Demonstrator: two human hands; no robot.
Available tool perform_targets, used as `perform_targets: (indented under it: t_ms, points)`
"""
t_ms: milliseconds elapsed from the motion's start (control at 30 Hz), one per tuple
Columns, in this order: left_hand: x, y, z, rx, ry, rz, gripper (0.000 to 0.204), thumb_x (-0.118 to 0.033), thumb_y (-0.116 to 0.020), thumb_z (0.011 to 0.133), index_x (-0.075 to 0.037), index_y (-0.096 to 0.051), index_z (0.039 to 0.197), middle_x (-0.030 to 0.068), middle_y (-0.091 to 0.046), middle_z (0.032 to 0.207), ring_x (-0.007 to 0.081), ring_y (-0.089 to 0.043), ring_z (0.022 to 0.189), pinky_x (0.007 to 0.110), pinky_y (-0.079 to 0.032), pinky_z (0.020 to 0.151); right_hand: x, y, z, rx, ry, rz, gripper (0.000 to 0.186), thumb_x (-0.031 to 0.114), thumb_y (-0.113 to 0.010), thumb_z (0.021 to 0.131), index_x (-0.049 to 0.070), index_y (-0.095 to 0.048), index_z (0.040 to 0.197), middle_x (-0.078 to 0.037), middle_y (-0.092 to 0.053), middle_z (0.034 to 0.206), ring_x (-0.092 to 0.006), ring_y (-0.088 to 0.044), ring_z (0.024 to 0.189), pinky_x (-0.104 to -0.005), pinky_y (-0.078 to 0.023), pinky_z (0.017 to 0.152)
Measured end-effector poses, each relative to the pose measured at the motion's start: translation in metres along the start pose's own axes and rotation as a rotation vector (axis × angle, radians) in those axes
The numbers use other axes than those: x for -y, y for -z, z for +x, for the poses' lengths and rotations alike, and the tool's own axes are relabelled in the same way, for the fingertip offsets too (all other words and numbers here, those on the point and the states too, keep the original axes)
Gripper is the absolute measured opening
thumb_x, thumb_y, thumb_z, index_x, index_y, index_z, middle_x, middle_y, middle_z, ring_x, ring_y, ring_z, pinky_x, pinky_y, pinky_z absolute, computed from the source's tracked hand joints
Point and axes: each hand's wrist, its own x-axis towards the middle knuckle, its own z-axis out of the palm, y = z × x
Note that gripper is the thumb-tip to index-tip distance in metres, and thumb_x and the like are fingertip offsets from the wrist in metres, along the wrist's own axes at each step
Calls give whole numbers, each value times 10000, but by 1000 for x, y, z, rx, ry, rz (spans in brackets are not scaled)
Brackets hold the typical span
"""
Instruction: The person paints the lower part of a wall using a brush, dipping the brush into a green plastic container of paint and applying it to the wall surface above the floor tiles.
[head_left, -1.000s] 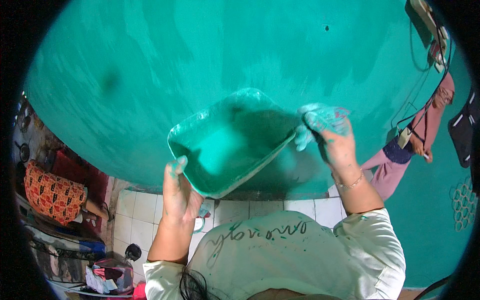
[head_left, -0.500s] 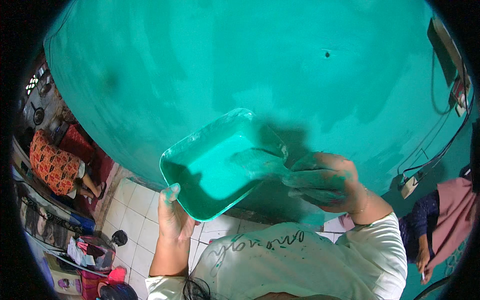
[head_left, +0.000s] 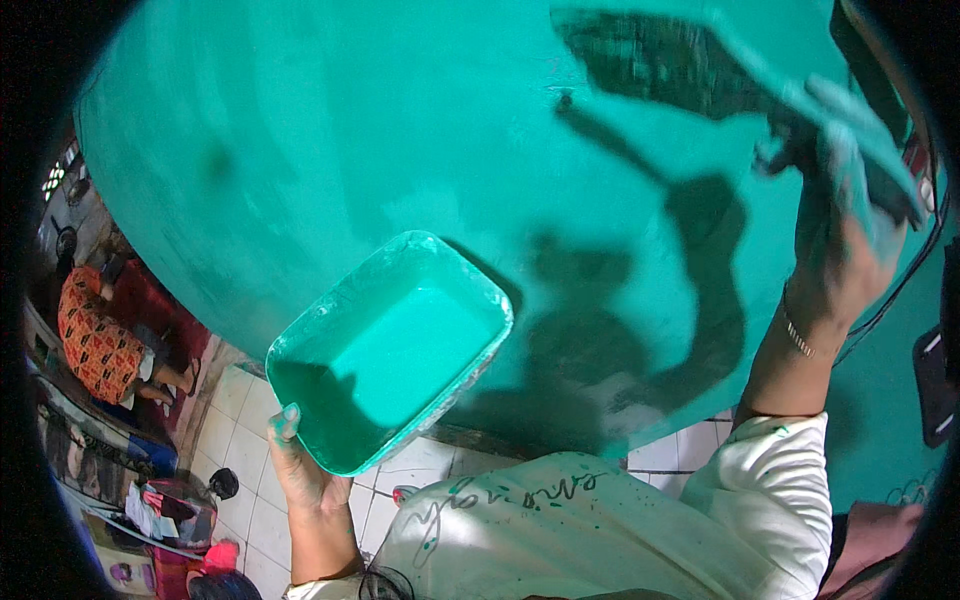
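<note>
My left hand grips a rectangular tray by its near left corner, thumb over the rim. The tray is tilted and smeared with green, and wet green paint lies in it. High on the right, my paint-stained right hand is closed around what looks like a wide, paint-coated brush. Its dark, streaked end points left in front of the green wall. Whether it touches the wall I cannot tell. A small hole in the wall shows just below the brush.
Shadows of my head and arm fall across the wall. Cables hang at the right edge. White floor tiles lie below. At the left a person in orange patterned clothing bends over, near a basket of items. Pink cloth shows lower right.
My right hand has lifted the brush out of the tray and swung it up and right toward the wall. The tray has shifted left and slightly down.
</note>
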Motion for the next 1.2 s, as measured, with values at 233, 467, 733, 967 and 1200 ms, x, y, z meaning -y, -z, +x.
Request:
perform_targets:
  t_ms: [233,467,733,967,1200]
  points:
    - [23,-10,5,-24,-32,30,559,-342,-669,784,3,-516,1197,153,-573,1163,312,-556,1054,471,-467,901,-70,-10,9,101,-273,442,283,111,-561,898,-91,-568,1096,-188,-650,915,-248,-646,764,-324,-527,636]
    - [31,-6,1,-40,-55,45,559,-332,-673,780,7,-514,1194,163,-570,1165,316,-558,1053,474,-471,905,-82,-6,-6,48,-323,323,254,81,-604,867,-75,-594,1066,-173,-658,876,-228,-651,749,-328,-539,636]
    - [29,-11,-3,-14,-16,21,499,-255,-640,789,15,-499,1185,151,-564,1164,289,-555,1065,438,-472,920,-64,23,-33,-100,-319,103,277,104,-595,879,-83,-585,1083,-167,-659,867,-217,-649,742,-306,-538,652]
    - [34,-4,2,2,58,43,542,-271,-644,780,10,-480,1214,141,-551,1180,280,-538,1083,425,-456,932,-41,11,-30,-171,-206,235,290,101,-543,906,-114,-557,1101,-195,-643,943,-256,-655,798,-340,-552,670]
    - [45,9,12,78,203,66,593,-323,-664,766,-21,-465,1236,149,-526,1217,314,-539,1082,462,-484,887,-42,34,-52,-193,-306,99,242,82,-674,802,-38,-633,1008,-96,-672,921,-178,-646,780,-276,-500,729]
